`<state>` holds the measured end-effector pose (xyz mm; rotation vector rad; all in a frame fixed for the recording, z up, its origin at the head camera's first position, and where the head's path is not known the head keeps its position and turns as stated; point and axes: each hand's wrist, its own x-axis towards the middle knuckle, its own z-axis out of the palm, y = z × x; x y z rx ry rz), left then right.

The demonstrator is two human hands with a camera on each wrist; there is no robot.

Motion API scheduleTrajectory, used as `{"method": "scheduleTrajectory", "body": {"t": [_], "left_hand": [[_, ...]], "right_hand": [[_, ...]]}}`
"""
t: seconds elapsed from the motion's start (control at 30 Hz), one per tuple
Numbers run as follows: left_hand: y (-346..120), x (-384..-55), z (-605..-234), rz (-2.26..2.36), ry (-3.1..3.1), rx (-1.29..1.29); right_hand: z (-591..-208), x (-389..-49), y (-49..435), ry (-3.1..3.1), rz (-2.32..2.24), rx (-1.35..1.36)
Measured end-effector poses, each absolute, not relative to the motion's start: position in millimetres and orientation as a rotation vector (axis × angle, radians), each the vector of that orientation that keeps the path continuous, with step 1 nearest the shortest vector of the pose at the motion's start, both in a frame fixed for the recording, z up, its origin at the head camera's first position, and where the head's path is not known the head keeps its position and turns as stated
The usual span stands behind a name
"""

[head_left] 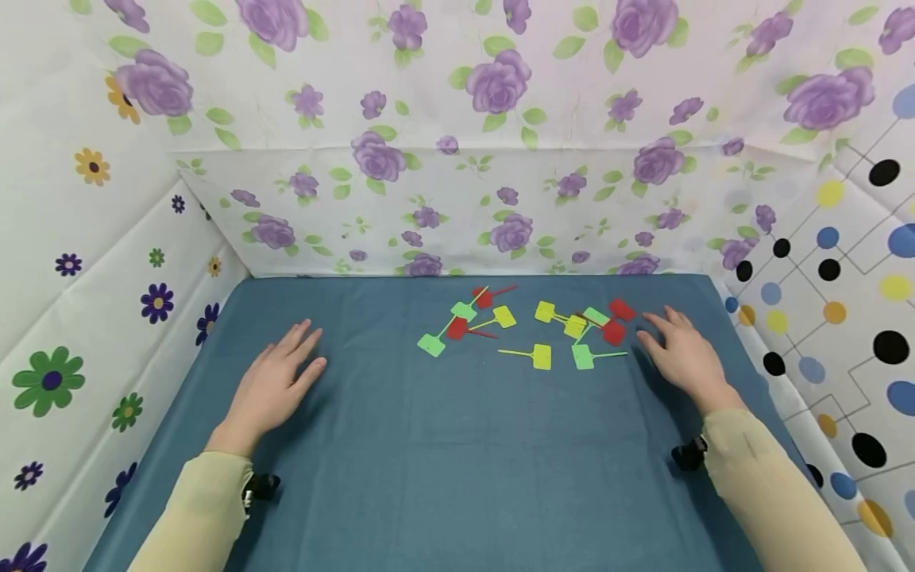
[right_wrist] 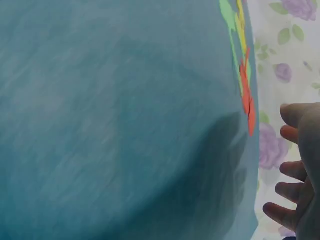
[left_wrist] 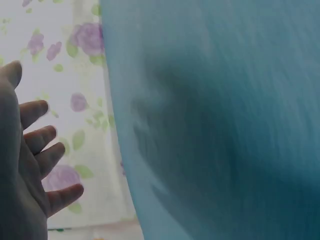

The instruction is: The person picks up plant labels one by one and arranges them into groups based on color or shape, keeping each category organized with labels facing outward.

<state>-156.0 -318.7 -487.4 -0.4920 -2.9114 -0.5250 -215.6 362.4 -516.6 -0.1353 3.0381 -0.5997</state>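
Several flat plastic plant labels with square heads and thin stems lie at the back middle of the blue cloth in the head view. The left cluster includes a green label [head_left: 431,344] and a red label [head_left: 457,328]. To its right are a yellow label [head_left: 542,357], another green label [head_left: 583,357] and a red label [head_left: 622,310]; some overlap. My left hand [head_left: 270,387] is held over the cloth on the left, fingers extended and holding nothing. Just right of the red labels hovers my right hand [head_left: 684,355], also holding nothing, fingers relaxed. Both wrist views show spread fingers.
A blue cloth [head_left: 457,461] covers the table. Behind it stands a floral curtain [head_left: 443,191]. Side panels flank the table, one with flower prints [head_left: 93,318] on the left, one with coloured dots [head_left: 858,318] on the right.
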Motion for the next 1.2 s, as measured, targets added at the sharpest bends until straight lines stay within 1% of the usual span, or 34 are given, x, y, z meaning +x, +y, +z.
{"method": "scheduleTrajectory", "body": {"t": [0.37, 0.73, 0.97, 1.2], "left_hand": [[-273.6, -161.8, -490.4, -0.690, -2.756, -0.426], [-234.5, -166.4, -495.2, -0.821, -2.727, -0.446], [-221.2, -165.7, -499.9, -0.890, -2.680, -0.492], [-211.4, -163.7, -502.2, -0.916, -2.678, -0.527]], "right_hand": [[-509.4, -237.8, 341.6, 3.063, -0.652, -0.054], [-519.7, -262.8, 337.3, 3.014, -0.635, 0.089], [-524.6, -270.0, 332.0, 3.016, -0.605, 0.185], [-526.4, -268.9, 331.4, 3.012, -0.599, 0.259]]}}
